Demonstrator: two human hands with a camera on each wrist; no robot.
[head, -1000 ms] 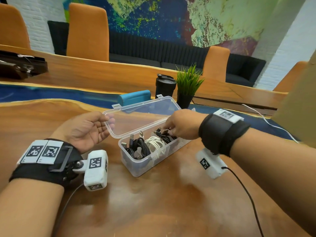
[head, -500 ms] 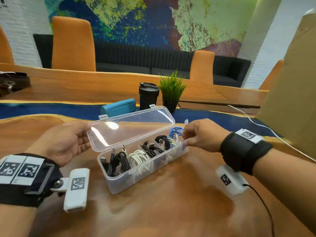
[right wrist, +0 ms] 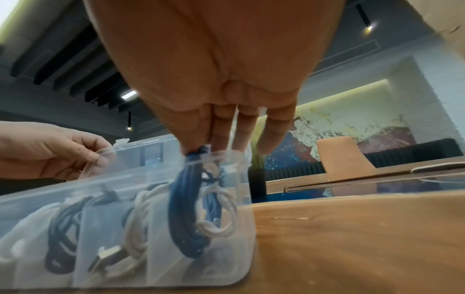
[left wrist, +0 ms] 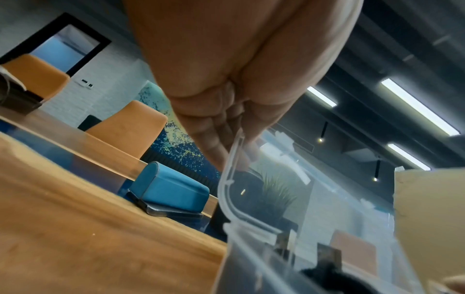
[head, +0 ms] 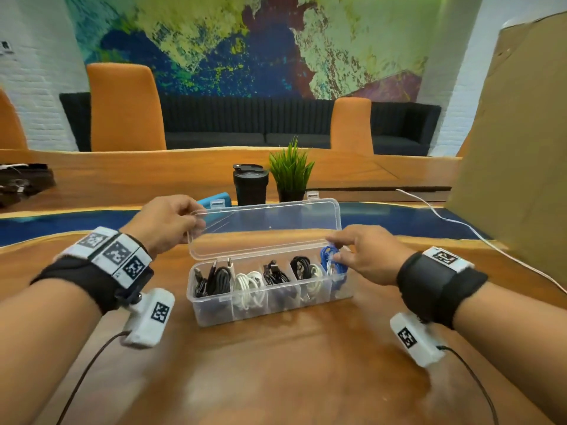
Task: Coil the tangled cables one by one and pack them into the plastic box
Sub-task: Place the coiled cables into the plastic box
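Now my left hand (head: 165, 223) pinches the clear lid (head: 264, 228); right fingers (right wrist: 193, 139) pinch the blue cable (right wrist: 185, 208), which may pop up and jam it.

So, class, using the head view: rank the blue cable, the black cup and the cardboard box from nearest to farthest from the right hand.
From the right hand:
1. Blue cable, at its fingertips, in the plastic box's right end.
2. Black cup, behind the box, toward the left.
3. Cardboard box, far right edge.
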